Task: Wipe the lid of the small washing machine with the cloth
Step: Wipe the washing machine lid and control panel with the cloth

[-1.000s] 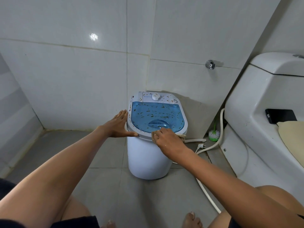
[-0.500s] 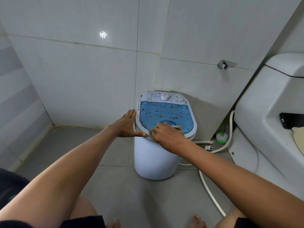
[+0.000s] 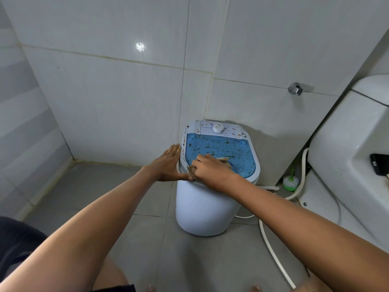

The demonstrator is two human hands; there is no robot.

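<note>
A small white washing machine (image 3: 202, 209) stands on the grey floor against the tiled wall. Its clear blue lid (image 3: 223, 149) is speckled with dark and brown bits, and a white dial panel (image 3: 217, 129) runs along the back. My right hand (image 3: 210, 170) presses a beige cloth (image 3: 225, 160) flat onto the near left part of the lid; most of the cloth is hidden under the hand. My left hand (image 3: 168, 164) lies flat with fingers spread against the machine's left rim, thumb along the front edge.
A white toilet (image 3: 347, 148) fills the right side, with a dark phone (image 3: 380, 164) on it. A white hose (image 3: 275, 256) runs across the floor on the right. A green toilet brush (image 3: 291, 181) stands in the corner, below a wall tap (image 3: 295, 88).
My right hand with the cloth has slid from the lid's front edge up and leftwards onto the blue surface. The left hand has kept its place on the rim. The view has shifted left.
</note>
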